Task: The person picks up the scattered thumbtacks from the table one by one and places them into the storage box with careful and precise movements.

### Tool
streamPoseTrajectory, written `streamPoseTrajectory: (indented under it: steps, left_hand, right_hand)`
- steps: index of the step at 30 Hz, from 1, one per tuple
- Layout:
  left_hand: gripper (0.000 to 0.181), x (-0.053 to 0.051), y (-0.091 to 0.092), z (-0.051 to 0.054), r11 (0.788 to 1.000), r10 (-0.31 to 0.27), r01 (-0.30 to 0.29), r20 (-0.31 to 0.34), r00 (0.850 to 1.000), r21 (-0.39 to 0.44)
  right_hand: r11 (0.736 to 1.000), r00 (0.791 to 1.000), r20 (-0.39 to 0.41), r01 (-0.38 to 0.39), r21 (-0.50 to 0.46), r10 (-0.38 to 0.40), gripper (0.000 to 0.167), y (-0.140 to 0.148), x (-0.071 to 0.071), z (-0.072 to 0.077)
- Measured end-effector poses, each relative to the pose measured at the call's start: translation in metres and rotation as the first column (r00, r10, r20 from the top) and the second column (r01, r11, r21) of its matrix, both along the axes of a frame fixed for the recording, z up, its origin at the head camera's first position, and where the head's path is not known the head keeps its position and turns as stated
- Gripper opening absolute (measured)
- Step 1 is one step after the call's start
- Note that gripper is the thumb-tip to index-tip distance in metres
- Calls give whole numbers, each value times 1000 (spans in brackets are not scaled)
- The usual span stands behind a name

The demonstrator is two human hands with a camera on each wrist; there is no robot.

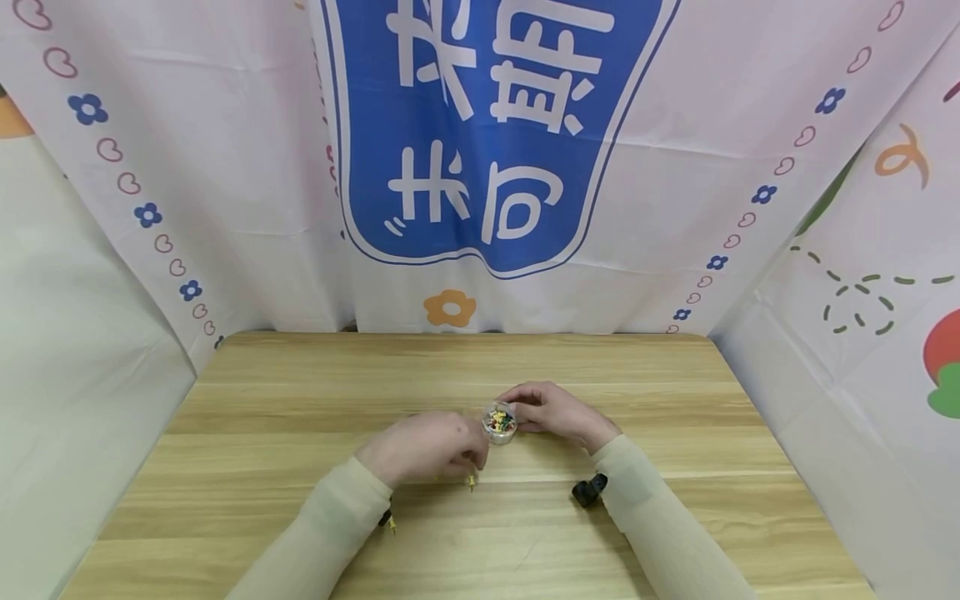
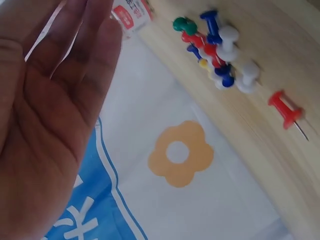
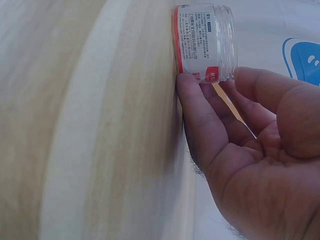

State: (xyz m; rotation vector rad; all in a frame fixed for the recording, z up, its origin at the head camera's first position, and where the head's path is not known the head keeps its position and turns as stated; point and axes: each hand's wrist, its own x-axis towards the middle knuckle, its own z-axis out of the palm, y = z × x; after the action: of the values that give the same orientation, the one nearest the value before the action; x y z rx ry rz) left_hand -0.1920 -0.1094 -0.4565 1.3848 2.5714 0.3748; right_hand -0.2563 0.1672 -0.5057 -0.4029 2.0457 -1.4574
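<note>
The right hand (image 1: 558, 412) grips the clear jar (image 1: 501, 437), thumb low on its side and a finger at its threaded rim. The jar is upright mid-table, lidless, with push pins (image 1: 500, 420) in yellow, red and green inside. Whether the left hand (image 1: 431, 446), just beside it, pinches anything I cannot tell; its fingertips are hidden. Near it are a pile of pins (image 2: 215, 52), in green, red, blue, white and yellow, and a separate red pin (image 2: 285, 109). The jar sits well in from the table (image 1: 262, 392) edges; the left hand crowds one side. Its label (image 3: 197, 45) has tiny Chinese print and a red block, apparently "MG". The cloth (image 1: 247, 167) behind reads, apparently, 未来可期, white on blue.
</note>
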Motion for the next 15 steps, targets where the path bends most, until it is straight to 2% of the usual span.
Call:
streamPoseTrajectory:
  steps: [6, 12, 15]
  left_hand:
    - [14, 8, 6, -2, 995, 17, -15, 24, 1000, -94]
    - [18, 12, 11, -5, 991, 62, -57, 38, 997, -124]
    - [19, 13, 12, -8, 989, 62, -59, 23, 998, -139]
  right_hand:
    - [1000, 1000, 6, 5, -1, -5, 38, 0, 0, 0]
    - [1000, 1000, 1, 4, 4, -4, 37, -1, 0, 0]
    - [1000, 1000, -1, 3, 6, -3, 37, 0, 0, 0]
